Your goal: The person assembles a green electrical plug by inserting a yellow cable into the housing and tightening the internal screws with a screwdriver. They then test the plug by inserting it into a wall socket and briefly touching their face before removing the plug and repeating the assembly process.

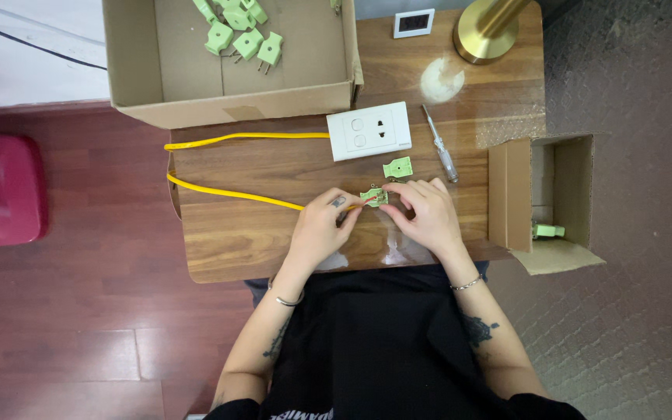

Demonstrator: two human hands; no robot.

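Both hands meet at the middle of the wooden tabletop (274, 167) from where I'm watching. Left hand (319, 229) is pinched shut on the yellow round cable (227, 191) right where its red inner wire shows, and right hand (428, 214) has its fingertips closed on the small pale green plastic plug half (373, 197). That plug piece lies flat just above the wood, long axis running 9 to 3 o'clock, cable end toward 9. The cable itself runs off toward 9, loops at the table edge and comes back to the white glossy rectangular wall socket plate (369, 131), which sits at 12 o'clock of the hands.

Just at 1 o'clock of the plug lies a matching green cover piece (397, 167), and further at 2 o'clock a slim clear-handled screwdriver (439, 144), tip pointing to 11. At 11 o'clock, well apart, an open cardboard box (138, 62) holds more green plugs (244, 31). At 3 o'clock a smaller cardboard box (573, 187) has one green plug (547, 230) inside. Shiny brass lamp base (484, 35) at 1 o'clock.
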